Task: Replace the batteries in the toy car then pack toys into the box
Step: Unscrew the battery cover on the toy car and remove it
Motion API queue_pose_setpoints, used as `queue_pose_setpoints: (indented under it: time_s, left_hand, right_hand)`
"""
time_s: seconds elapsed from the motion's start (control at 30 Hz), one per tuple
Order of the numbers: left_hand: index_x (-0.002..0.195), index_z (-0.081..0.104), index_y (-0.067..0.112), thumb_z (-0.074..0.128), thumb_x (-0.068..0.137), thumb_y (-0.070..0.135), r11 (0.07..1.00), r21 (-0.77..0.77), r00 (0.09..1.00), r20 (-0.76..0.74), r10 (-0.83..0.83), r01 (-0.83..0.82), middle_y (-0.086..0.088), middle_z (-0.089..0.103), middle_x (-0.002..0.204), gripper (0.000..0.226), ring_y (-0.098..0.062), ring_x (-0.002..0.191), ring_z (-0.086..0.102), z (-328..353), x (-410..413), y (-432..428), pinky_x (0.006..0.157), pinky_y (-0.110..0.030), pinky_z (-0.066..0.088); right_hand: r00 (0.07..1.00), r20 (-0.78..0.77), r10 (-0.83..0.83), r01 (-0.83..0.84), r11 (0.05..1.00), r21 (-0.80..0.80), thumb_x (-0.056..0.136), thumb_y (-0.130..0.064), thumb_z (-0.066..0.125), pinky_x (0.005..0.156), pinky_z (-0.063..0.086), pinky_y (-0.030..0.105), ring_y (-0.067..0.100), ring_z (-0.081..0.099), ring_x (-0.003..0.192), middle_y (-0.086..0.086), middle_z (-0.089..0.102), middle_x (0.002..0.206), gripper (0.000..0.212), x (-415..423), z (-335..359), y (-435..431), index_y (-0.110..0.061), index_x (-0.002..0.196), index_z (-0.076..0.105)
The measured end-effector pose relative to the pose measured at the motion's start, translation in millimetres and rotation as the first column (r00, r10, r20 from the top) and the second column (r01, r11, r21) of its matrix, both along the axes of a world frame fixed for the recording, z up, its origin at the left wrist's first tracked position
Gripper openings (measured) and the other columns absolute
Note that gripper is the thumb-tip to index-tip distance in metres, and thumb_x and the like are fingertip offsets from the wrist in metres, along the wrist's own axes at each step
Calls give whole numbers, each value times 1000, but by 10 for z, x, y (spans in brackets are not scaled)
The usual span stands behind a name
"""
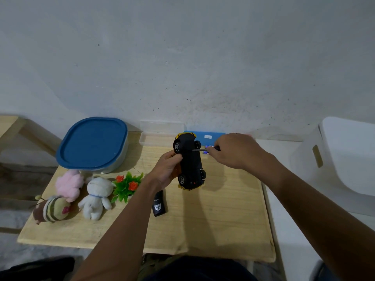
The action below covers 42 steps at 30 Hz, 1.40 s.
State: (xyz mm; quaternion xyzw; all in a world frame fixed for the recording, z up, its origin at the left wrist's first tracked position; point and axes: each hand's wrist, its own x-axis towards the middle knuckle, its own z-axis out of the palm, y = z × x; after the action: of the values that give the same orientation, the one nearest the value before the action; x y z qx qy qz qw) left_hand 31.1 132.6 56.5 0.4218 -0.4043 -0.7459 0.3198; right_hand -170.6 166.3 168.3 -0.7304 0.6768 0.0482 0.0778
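Underside-up toy car [190,159] held over the counter [213,220], screwdriver [197,150] at its base.
Far left of the toy car stands a blue-lidded box [92,142], with a striped plush [52,209], a pink plush [69,183], a white plush [97,197] and a small flowering plant [126,185] in front of it. Immediately left of the car, the left hand [166,169] grips its body, fingers [177,157] curled round the side; a black remote [158,203] lies on the counter near that wrist. Right of the car, the right hand [233,151] closes its fingers on the screwdriver, whose metal tip meets the black underside near the far wheels.
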Motion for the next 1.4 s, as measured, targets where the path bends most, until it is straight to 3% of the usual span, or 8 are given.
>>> queue_pose_setpoints:
  time_s: [0.2, 0.4, 0.63, 0.73, 0.87, 1.13, 1.33, 1.4]
  left_hand:
    - [125, 57, -3, 60, 84, 23, 1000, -4, 1000, -1, -25, 25, -18, 67, 110, 49, -31, 104, 65, -25, 35, -3, 89, -44, 53]
    - [120, 61, 1, 52, 96, 12, 1000, 2, 1000, -8, -12, 12, -13, 69, 103, 28, -29, 99, 65, -19, 39, 14, 82, -38, 54]
    - [123, 60, -2, 61, 82, 21, 1000, 20, 1000, 5, -9, 9, -18, 66, 111, 47, -30, 102, 64, -25, 30, 41, 89, -42, 53]
    - [121, 62, 1, 56, 93, 16, 1000, 8, 1000, 7, -13, 13, -16, 67, 109, 33, -31, 103, 63, -37, 24, 44, 86, -41, 53]
    - [121, 62, 2, 53, 96, 13, 1000, -4, 1000, 4, -10, 10, -16, 67, 109, 30, -31, 103, 63, -9, 24, 38, 88, -43, 54]
    - [125, 59, -1, 59, 84, 21, 1000, 17, 1000, -1, -12, 12, -22, 64, 116, 46, -34, 107, 61, -15, -5, 62, 96, -49, 50]
    - [118, 64, 4, 59, 83, 20, 1000, 11, 999, -37, -10, 11, -19, 67, 111, 39, -33, 105, 64, -1, -6, 38, 95, -48, 51]
    - [119, 64, 2, 59, 83, 20, 1000, 4, 999, -30, -16, 16, -19, 67, 112, 41, -33, 105, 63, -5, 2, 34, 96, -50, 50]
  right_hand:
    - [993, 115, 7, -4, 1000, -26, 88, -47, 62, 66, 43, 28, 14, 56, 79, -5, 65, 100, 22, -27, 56, 8, -34, 105, 62]
    - [1000, 2, 19, -19, 1000, -10, 98, -50, 36, 56, 39, 28, 17, 53, 61, 0, 60, 69, 50, 7, 49, -18, -16, 74, 64]
    - [991, 92, 102, -96, 993, -68, 89, -47, 61, 69, 42, 27, 16, 62, 94, -10, 64, 110, 23, -2, 109, -52, -43, 111, 67]
    - [998, 22, 51, -51, 999, -3, 87, -57, 59, 65, 41, 27, 15, 60, 82, -7, 68, 99, 32, 0, 88, -66, -33, 105, 68]
    - [999, -34, 35, -34, 999, 19, 92, -62, 42, 54, 38, 27, 16, 54, 61, -1, 56, 65, 55, 42, 71, -59, -16, 71, 62]
    - [993, 21, 113, -110, 988, -112, 89, -46, 59, 66, 39, 26, 16, 63, 93, -10, 68, 109, 26, 9, 96, -35, -43, 114, 66]
    - [1000, -17, 1, -1, 1000, -25, 91, -61, 43, 60, 44, 30, 19, 57, 63, -1, 57, 66, 53, 52, 73, -20, -16, 74, 64]
    - [998, -52, 37, -40, 996, -77, 92, -58, 44, 57, 41, 27, 17, 58, 66, -3, 62, 72, 46, 46, 76, -16, -20, 83, 68]
